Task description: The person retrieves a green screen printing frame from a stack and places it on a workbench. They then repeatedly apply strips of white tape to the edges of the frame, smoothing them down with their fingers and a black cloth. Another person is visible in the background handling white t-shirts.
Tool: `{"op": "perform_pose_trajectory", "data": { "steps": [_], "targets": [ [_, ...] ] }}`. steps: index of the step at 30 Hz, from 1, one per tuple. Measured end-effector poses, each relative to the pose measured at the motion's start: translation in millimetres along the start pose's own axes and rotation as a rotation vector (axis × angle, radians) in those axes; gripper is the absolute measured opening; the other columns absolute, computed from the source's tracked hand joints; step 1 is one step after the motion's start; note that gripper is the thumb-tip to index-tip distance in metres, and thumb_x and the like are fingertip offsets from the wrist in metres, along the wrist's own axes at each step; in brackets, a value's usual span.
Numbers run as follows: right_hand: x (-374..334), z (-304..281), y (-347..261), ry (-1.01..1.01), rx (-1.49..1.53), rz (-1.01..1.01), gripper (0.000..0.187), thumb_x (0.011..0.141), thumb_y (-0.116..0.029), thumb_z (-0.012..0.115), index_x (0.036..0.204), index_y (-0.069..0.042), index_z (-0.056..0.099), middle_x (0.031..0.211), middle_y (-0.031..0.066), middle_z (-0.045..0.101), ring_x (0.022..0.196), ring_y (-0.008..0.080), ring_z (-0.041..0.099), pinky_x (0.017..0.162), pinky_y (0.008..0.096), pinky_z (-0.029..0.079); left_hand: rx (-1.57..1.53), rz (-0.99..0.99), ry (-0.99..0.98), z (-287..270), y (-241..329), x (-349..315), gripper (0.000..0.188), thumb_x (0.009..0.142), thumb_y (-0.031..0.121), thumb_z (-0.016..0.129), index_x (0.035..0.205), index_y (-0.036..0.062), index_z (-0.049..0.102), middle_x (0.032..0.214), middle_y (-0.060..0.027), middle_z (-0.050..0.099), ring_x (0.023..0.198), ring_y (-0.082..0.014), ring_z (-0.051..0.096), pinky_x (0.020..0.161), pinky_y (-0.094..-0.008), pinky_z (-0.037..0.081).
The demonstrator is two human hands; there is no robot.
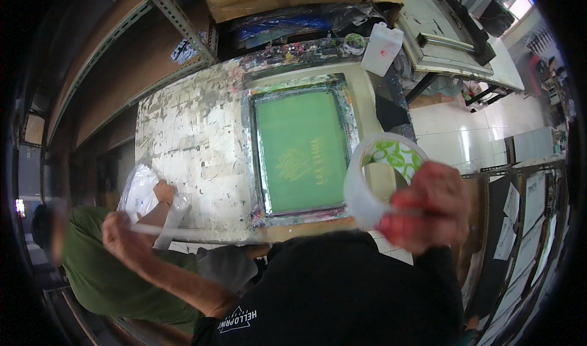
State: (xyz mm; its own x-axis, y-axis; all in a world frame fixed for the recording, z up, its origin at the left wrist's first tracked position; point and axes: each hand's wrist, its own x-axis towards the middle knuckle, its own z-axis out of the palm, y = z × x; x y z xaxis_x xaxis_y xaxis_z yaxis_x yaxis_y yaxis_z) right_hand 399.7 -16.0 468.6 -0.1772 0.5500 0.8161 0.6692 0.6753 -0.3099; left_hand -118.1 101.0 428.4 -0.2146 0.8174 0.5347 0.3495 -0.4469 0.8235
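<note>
A wide roll of translucent white tape with a green-patterned inner core [359, 200] is gripped at its right side by the curled fingers of the right hand [434, 208], held up near the lower right of a green mesh screen in a paint-stained rectangular frame [299, 135]. By the blurred, closed fingers of the left hand [125, 239], a pale translucent strip [160, 230] is pinched, near a clear plastic bag [139, 184] touched by a co-worker's hand [164, 191].

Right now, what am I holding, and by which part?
Your right hand grips a wide tape roll by the lower right of its ring; your left hand holds a pale, blurred strip at its left end.
</note>
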Motion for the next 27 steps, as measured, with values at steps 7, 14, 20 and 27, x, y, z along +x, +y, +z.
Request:
{"op": "perform_pose_trajectory", "data": {
  "steps": [7, 14, 20, 27],
  "targets": [
    [42, -20, -46, 0.073, 0.104, -0.334, 0.017, 0.068, -0.024, 0.078, 0.081, -0.024, 0.067, 0.068, -0.0076, 0.059, 0.055, 0.0044, 0.053, 0.051, 0.0211, 0.037, -0.451, 0.362, 0.019, -105, 30, 23, 0.033, 0.088, 0.027, 0.062, 0.106, -0.0003, 0.061, 0.1, -0.0109, 0.056, 0.094, -0.0213, 0.047, 0.091, -0.0355, 0.039],
    [55, -14, -53, 0.161, 0.261, -0.398, 0.002, 0.07, -0.021, 0.065, 0.072, -0.022, 0.066, 0.064, -0.0053, 0.062, 0.052, 0.0087, 0.056, 0.047, 0.0221, 0.032, -0.399, 0.408, 0.106, -105, 57, 2, 0.028, 0.086, 0.022, 0.055, 0.104, -0.0002, 0.056, 0.095, -0.0073, 0.049, 0.093, -0.0233, 0.044, 0.09, -0.0348, 0.033],
    [54, -16, -50, 0.104, 0.167, -0.307, 0.01, 0.071, -0.022, 0.071, 0.08, -0.019, 0.066, 0.069, -0.0024, 0.064, 0.059, 0.0105, 0.059, 0.055, 0.026, 0.04, -0.549, 0.309, 0.083, -142, 40, 3, 0.019, 0.09, 0.018, 0.05, 0.097, 0.0, 0.052, 0.093, -0.0072, 0.047, 0.091, -0.0226, 0.044, 0.087, -0.0353, 0.035],
    [-59, 47, 64, 0.238, -0.361, 0.222, 0.023, 0.064, -0.006, 0.081, 0.079, -0.008, 0.063, 0.069, 0.0046, 0.064, 0.057, 0.0201, 0.06, 0.055, 0.0325, 0.045, -0.438, 0.328, 0.061, -106, 32, 9, 0.023, 0.087, 0.02, 0.055, 0.099, 0.0004, 0.054, 0.092, -0.0068, 0.048, 0.091, -0.0226, 0.044, 0.089, -0.0352, 0.033]
  ]
}}
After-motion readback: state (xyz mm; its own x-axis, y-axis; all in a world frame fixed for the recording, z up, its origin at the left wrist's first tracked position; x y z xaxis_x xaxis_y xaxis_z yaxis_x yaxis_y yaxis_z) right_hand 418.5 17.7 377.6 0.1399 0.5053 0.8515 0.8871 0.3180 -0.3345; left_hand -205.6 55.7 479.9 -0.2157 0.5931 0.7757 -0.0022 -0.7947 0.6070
